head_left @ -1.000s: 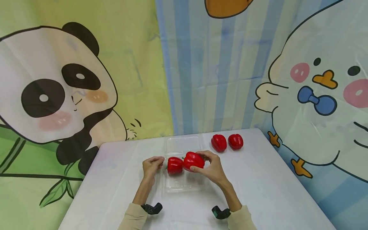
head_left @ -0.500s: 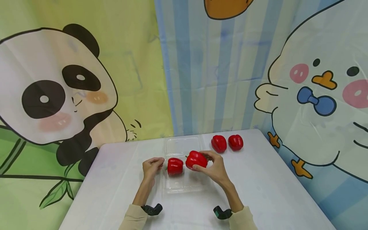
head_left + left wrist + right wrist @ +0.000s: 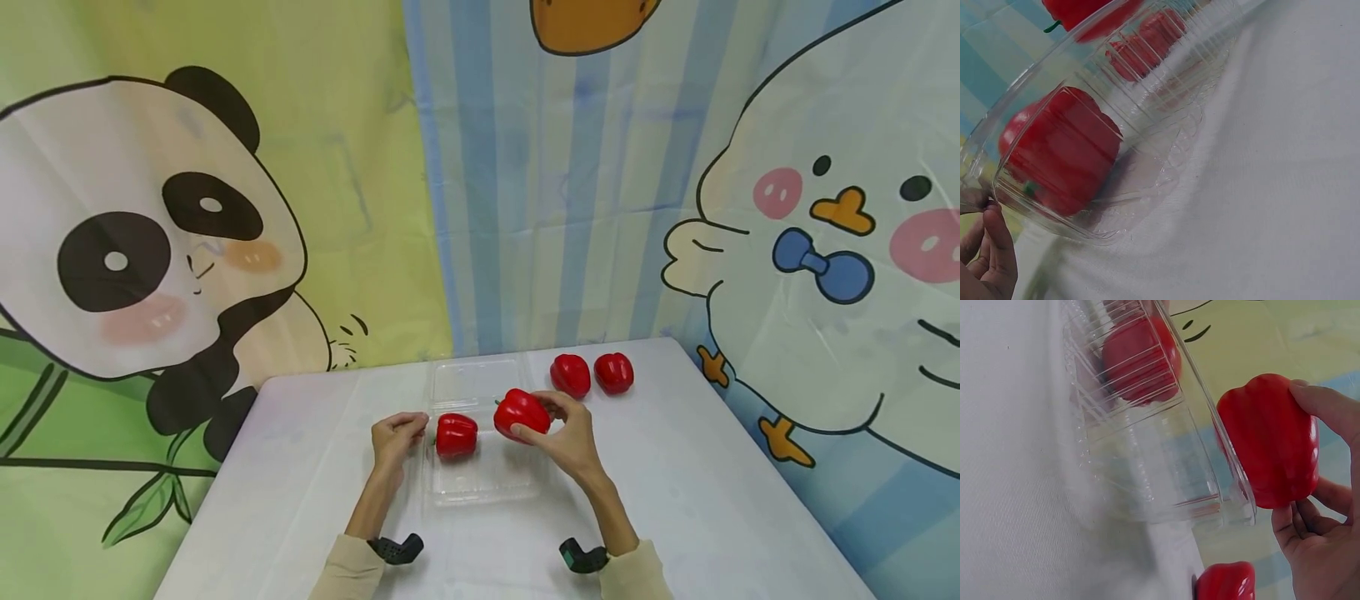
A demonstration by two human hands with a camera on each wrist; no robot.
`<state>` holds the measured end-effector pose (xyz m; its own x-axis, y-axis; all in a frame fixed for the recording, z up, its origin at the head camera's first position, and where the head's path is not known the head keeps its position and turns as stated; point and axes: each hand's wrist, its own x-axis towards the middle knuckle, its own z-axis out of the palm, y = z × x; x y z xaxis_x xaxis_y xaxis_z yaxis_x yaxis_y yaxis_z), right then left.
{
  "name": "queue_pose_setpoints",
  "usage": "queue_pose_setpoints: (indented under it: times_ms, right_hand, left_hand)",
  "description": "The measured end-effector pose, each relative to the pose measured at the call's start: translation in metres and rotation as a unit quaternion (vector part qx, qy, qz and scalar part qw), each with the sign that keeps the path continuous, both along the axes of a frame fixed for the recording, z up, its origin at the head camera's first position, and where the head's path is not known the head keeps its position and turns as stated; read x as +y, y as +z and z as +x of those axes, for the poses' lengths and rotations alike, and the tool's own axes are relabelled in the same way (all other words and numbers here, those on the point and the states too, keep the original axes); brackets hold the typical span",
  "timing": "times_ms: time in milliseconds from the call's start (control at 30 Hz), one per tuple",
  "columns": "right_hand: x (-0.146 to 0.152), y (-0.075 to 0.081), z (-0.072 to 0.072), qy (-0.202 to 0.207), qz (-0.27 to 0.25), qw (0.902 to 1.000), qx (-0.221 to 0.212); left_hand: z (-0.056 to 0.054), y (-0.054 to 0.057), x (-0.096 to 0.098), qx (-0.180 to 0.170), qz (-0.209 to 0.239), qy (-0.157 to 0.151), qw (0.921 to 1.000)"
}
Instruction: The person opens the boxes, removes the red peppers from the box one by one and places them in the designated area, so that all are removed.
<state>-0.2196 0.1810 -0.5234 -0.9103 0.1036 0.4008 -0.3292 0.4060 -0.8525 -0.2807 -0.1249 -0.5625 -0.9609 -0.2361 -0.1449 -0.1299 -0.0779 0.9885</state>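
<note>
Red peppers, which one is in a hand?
The pepper gripped by the right hand. Another pepper sits in the clear container by the left hand; the other two peppers rest farther back on the table.

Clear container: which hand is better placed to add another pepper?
Probably the right hand: it holds a raised red pepper close to the clear container, while the left hand pinches the container's edge.
</note>
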Motion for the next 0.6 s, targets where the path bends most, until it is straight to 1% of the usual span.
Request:
queue_pose_setpoints:
  times_ms: [400, 600]
  right_hand:
    - [0.010, -0.002, 0.002, -0.029, -0.006, 0.9995, -0.014]
    - [0.016, -0.003, 0.000, -0.040, -0.011, 0.9991, -0.009]
  left_hand:
    - [0.002, -0.002, -0.002, -0.004, 0.002, -0.010, 0.9999]
    - [0.001, -0.001, 0.000, 0.002, 0.006, -0.004, 1.0000]
